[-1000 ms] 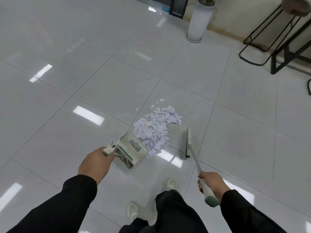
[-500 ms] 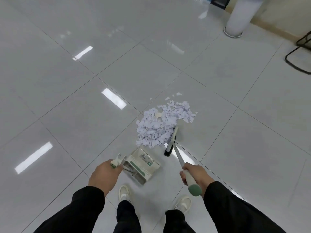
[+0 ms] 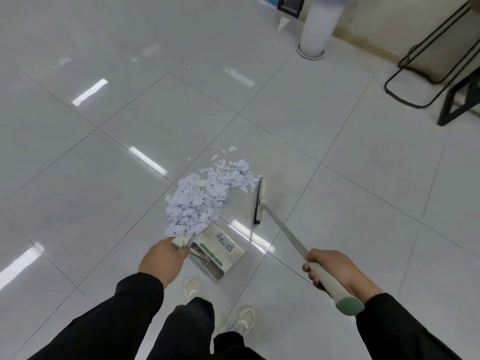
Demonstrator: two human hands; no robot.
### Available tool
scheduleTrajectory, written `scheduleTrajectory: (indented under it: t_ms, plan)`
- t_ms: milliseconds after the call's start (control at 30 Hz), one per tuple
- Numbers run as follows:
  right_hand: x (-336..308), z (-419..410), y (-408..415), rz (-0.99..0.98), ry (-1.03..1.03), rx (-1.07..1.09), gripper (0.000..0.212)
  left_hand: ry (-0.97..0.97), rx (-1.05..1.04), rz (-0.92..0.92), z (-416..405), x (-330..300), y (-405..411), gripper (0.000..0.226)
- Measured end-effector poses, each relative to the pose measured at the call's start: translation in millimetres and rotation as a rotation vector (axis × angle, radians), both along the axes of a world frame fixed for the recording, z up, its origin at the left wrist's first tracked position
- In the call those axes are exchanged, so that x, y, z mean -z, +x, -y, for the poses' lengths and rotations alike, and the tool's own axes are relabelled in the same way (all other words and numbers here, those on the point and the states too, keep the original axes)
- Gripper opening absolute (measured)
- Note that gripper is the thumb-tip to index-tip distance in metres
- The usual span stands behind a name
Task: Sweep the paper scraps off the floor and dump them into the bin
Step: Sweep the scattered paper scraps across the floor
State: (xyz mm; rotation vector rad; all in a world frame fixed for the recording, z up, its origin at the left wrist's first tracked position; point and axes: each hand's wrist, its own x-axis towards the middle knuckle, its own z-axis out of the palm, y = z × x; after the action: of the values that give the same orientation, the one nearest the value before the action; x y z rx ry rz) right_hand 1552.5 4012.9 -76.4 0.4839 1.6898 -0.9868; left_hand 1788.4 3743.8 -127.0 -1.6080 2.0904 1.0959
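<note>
A heap of white paper scraps (image 3: 205, 197) lies on the glossy tiled floor (image 3: 337, 216) in front of me. My left hand (image 3: 162, 259) grips the handle of a metal dustpan (image 3: 217, 252), whose mouth sits at the near edge of the heap. My right hand (image 3: 333, 270) grips the long grey handle of a broom near its green end cap. The broom head (image 3: 258, 200), with black bristles, rests on the floor just right of the heap, close to its edge. No bin is in view.
A tall white cylindrical planter (image 3: 315, 27) stands at the back by the wall. Black metal chair and table legs (image 3: 426, 68) occupy the far right. My two white shoes (image 3: 218, 305) stand just behind the dustpan.
The broom head has swung from the near right corner of the heap out to its right side. The dustpan has closed up to the heap's near edge. The camera view has shifted.
</note>
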Motion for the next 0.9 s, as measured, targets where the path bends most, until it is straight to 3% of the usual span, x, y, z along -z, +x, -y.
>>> scheduleTrajectory:
  t_ms: [200,467,733,900]
  plan:
    - [2.5,12.7,-75.9,-0.091,0.025,-0.038,0.010,0.011,0.005,-0.035,5.5,17.7,-69.8,0.023]
    - [3.1,48.9,-190.0,-0.010,0.088,0.143,0.008,0.116,-0.061,-0.098,30.1,25.1,-177.7,0.025]
    - [62.9,109.2,-269.0,-0.061,0.187,-0.092,0.008,0.139,-0.001,-0.029,25.5,28.6,-240.1,0.016]
    - [104.5,175.4,-291.9,0.090,0.111,-0.351,0.007,0.130,-0.155,0.062,7.5,28.1,-276.2,0.025]
